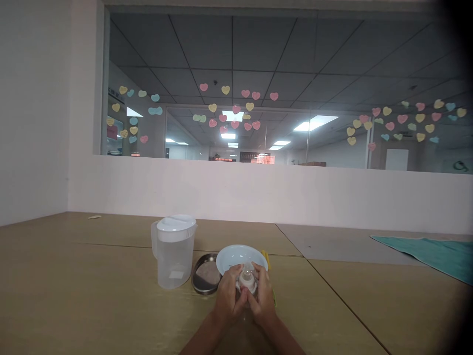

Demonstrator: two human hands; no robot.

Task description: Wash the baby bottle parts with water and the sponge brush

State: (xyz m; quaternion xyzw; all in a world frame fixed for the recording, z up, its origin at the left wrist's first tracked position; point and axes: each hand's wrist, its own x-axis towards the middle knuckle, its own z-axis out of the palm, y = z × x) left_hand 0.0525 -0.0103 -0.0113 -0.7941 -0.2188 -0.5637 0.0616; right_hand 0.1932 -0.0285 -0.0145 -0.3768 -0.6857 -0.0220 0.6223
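Note:
A baby bottle point(247, 280) with a clear teat and a white collar is between my two hands, in front of a pale blue bowl point(225, 256). My left hand point(229, 292) wraps round its left side, fingers curled. On the other side my right hand point(263, 293) closes round it, and the two thumbs meet at the near side below the collar. Most of the bottle's body is hidden by the hands. Just left of my left hand lies a round metal dish point(204, 276), its right part covered by the bowl and hand.
A lidded clear plastic pitcher point(174, 256) stands on the wooden table point(111, 305) to the left. Something yellow point(266, 257) sits behind the bowl's right edge. A teal cloth point(428, 254) lies far right. Behind the table rises a wall with a window bearing heart-shaped notes.

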